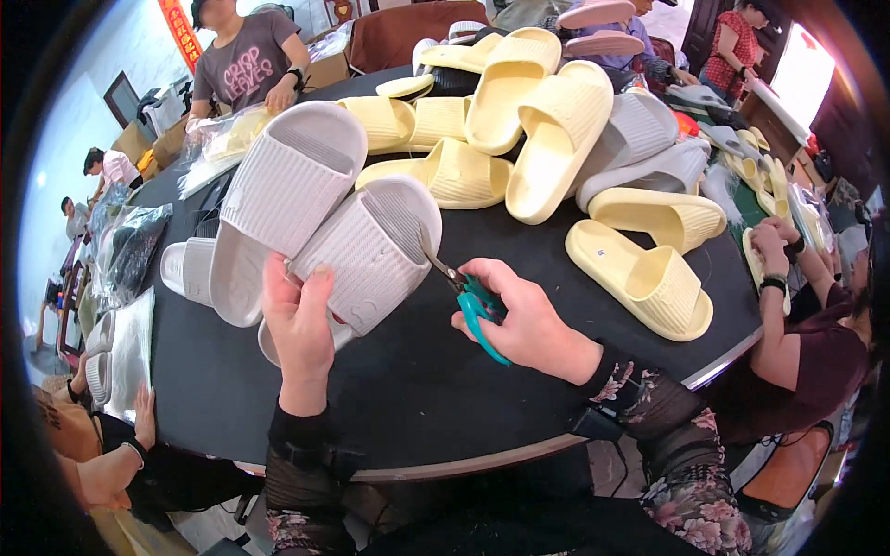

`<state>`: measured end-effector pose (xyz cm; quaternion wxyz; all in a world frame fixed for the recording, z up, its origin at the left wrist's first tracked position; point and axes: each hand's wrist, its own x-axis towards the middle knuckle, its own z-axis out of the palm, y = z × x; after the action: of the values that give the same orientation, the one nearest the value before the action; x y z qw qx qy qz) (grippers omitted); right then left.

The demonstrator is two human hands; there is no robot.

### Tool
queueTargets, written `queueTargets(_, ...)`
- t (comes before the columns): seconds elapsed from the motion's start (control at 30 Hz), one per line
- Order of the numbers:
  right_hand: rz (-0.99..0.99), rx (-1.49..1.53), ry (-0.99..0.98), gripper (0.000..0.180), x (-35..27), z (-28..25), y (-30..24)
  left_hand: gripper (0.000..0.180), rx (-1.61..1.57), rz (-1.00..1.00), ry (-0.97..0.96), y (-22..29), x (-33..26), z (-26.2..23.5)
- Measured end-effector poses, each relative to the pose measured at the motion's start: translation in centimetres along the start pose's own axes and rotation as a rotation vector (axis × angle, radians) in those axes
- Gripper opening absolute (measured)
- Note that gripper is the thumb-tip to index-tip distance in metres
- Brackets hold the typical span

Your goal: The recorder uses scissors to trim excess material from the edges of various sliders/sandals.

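Observation:
My left hand [306, 338] grips a pair of light grey slippers [295, 181] over the table, thumb and fingers closed at the lower inner edges of their straps. The two slippers fan apart, toes toward me. My right hand [538, 324] is wrapped round the teal handles of a pair of scissors [476, 320]. Their dark, slender blades point up and left, beside the strap of the right-hand grey slipper [375, 259]. Just right of the blades lie two yellow slippers [640, 283]. Behind rises a pile of yellow slippers [556, 139].
The black table [408, 398] curves round in front of me. More grey slippers [640, 139] lie right of the pile, and a smaller grey slipper [190, 269] at left. Clear plastic bags [222, 144] lie at the far left. Co-workers sit or stand around, one close at right [797, 347].

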<state>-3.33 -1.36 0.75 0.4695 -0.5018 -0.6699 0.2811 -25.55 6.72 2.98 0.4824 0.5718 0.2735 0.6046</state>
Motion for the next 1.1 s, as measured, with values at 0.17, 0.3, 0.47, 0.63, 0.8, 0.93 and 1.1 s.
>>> queueTargets(0.17, 0.028, -0.024, -0.043, 0.046, 0.2, 0.5, 0.5, 0.049, 0.037, 0.075, 0.046, -0.6, 0.4, -1.3)
queueTargets(0.3, 0.09, -0.034, -0.11, 0.044, 0.0, 0.4, 0.6, 0.049, -0.018, 0.066, 0.075, -0.8, 0.2, -0.7)
queueTargets(0.47, 0.063, -0.047, -0.114, 0.046, -0.2, 0.4, 0.1, 0.05, -0.038, 0.056, 0.052, -0.3, 0.1, -0.7)
queueTargets(0.63, 0.048, -0.037, -0.117, 0.045, -0.3, 0.4, 0.1, 0.051, -0.038, 0.062, 0.026, -0.8, 0.0, -0.5)
queueTargets(0.8, 0.003, -0.057, -0.11, 0.043, -0.3, 0.2, -0.1, 0.053, 0.016, 0.054, 0.0, -0.8, -0.2, -0.2)
queueTargets(0.93, -0.026, -0.069, -0.092, 0.042, -0.5, 0.2, 0.2, 0.054, 0.05, 0.039, -0.031, -1.0, -0.5, 0.0)
queueTargets(1.1, -0.027, -0.032, -0.082, 0.041, -0.4, 0.3, 0.3, 0.054, 0.099, 0.057, -0.039, -1.4, -0.5, -0.1)
